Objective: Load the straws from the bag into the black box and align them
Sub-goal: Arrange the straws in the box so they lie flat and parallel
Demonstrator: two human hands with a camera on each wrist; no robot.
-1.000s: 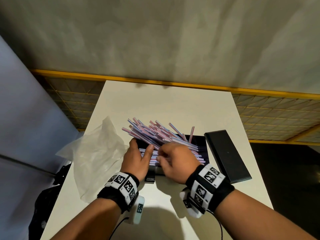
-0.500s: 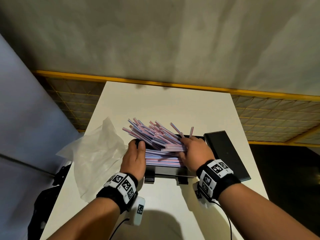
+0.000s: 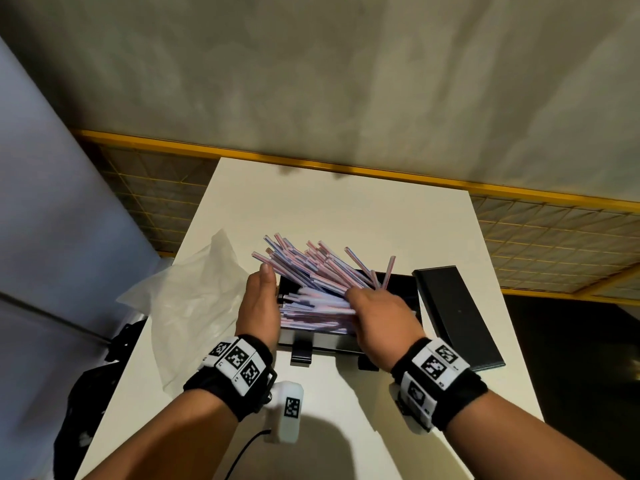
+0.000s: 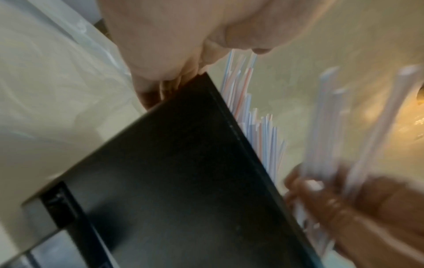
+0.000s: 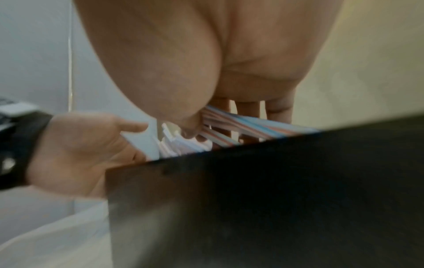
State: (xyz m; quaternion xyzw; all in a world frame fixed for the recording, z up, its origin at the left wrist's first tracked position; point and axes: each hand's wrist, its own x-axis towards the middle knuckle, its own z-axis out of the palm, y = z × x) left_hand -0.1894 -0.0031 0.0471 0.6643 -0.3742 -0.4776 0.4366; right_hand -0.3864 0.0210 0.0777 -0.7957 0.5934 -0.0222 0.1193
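Note:
The black box [image 3: 346, 345] stands near the table's front, heaped with pink-and-blue striped straws [image 3: 311, 268]. The upper straws lie askew and stick out past the box's far left corner; the lower ones lie roughly level and look blurred. My left hand [image 3: 259, 303] lies flat with straight fingers against the box's left end and the straw tips. My right hand [image 3: 377, 310] grips the right part of the lower bundle, thumb on top and fingers curled behind it. In the left wrist view the right hand [image 4: 367, 208] holds straws [image 4: 250, 112] above the box wall [image 4: 183, 181].
The empty clear plastic bag [image 3: 194, 306] lies crumpled on the table left of the box. The black lid [image 3: 457, 317] lies flat to the right of the box. The white table [image 3: 346, 209] ends close by on both sides, with a yellow-framed mesh fence behind it.
My right hand went from the middle of the pile to its right end and now grips the lower straws. My left hand's fingers stretched forward along the box's left end.

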